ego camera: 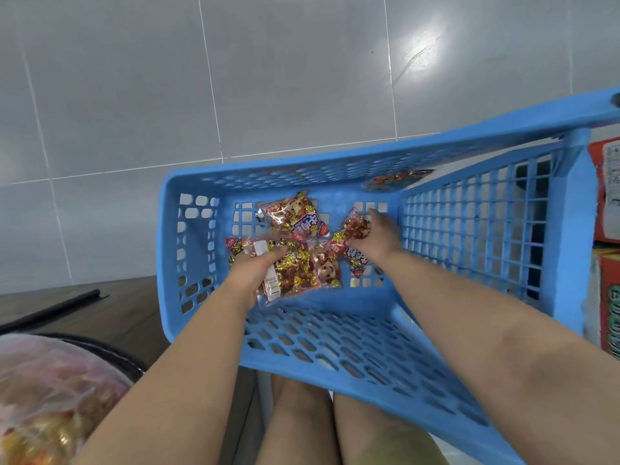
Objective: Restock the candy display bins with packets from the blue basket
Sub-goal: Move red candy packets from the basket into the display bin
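Observation:
A blue plastic basket (pixel 469 226) with slotted walls fills the middle and right of the view, resting over my legs. Several clear candy packets with red and gold sweets lie on its floor. My left hand (pixel 258 273) grips one packet (pixel 298 273) near the basket's middle. My right hand (pixel 379 236) reaches further in and grips a second packet (pixel 352 243). A third packet (pixel 292 213) lies loose behind them. Another packet (pixel 396 179) shows through the far wall.
A round bin of wrapped candy (pixel 47 407) sits blurred at the lower left on a dark wooden surface (pixel 100 303). Red and green boxes (pixel 607 229) stand at the right edge. Grey floor tiles (pixel 235 78) lie beyond the basket.

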Tool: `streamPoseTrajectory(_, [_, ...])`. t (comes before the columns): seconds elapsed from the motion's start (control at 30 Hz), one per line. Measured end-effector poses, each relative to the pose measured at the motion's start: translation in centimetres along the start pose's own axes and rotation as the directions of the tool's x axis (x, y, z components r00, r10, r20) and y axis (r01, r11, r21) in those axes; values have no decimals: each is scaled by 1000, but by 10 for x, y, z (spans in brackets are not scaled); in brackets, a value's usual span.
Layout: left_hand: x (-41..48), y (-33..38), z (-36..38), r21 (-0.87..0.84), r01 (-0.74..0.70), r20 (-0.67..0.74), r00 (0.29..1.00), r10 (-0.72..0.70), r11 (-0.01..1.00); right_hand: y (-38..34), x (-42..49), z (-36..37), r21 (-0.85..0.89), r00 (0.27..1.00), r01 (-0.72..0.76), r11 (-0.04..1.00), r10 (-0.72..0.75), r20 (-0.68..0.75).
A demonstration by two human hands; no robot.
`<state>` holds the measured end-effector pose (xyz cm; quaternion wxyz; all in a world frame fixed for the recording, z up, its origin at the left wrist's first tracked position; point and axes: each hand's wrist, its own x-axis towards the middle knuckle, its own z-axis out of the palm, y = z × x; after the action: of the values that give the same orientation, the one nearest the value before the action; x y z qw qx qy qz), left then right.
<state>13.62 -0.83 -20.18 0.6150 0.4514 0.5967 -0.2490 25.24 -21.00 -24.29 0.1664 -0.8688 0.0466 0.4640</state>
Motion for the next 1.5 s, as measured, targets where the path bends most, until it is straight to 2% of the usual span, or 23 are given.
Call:
streamPoseTrajectory(0.1, [2,-5,-4,-8,18,-80,997,-19,1000,5,14,7,-139,997,-75,987,78,16])
streamPoseTrajectory(0.17, [3,-8,-5,-30,5,-124,992,-8,1000,7,17,11,-168,994,-112,979,110,-21])
streamPoseTrajectory(0.23, [1,-8,-4,-62,0,-130,991,-8,998,11,17,10,-152,991,-127,980,131,15])
streamPoseTrajectory(0.33, [-9,-6,-5,-86,-9,-117,993,-1,996,18,5,3,36,987,-143,989,140,81])
streamPoseTrajectory(0.47, [-42,3,-9,-142,-37,-119,993,20,989,17,-31,-13,329,994,-108,938,100,39])
streamPoseTrajectory(0.6, [-93,14,-20,-215,-112,-140,987,83,970,-4,-81,-40,414,1000,-30,910,28,12])
streamPoseTrajectory(0.7, [-140,23,-31,-286,-190,-210,969,133,939,-32,-121,-61,557,997,59,829,-76,7])
streamPoseTrajectory(0.87, [-217,18,-64,-449,-339,-293,930,222,827,-104,-183,-72,728,953,74,682,-263,149])
streamPoseTrajectory(0.93, [-247,9,-83,-515,-396,-351,906,235,760,-135,-211,-67,770,909,87,632,-367,199])
streamPoseTrajectory(1.03, [-286,-12,-116,-578,-489,-475,852,219,653,-176,-260,-56,787,809,75,612,-499,311])
streamPoseTrajectory(1.1, [-309,-33,-145,-608,-551,-547,812,202,571,-199,-293,-42,763,739,73,642,-549,391])
streamPoseTrajectory(1.2, [-345,-79,-190,-610,-623,-660,741,120,490,-228,-347,-8,698,667,144,701,-590,455])
streamPoseTrajectory(1.23, [-357,-98,-203,-613,-642,-681,725,103,461,-235,-367,7,683,624,158,713,-608,490])
streamPoseTrajectory(1.37, [-400,-184,-249,-626,-707,-742,670,28,329,-251,-455,80,652,379,171,739,-660,649])
streamPoseTrajectory(1.5, [-448,-270,-289,-631,-770,-775,631,-32,91,-249,-531,156,590,255,188,785,-620,742])
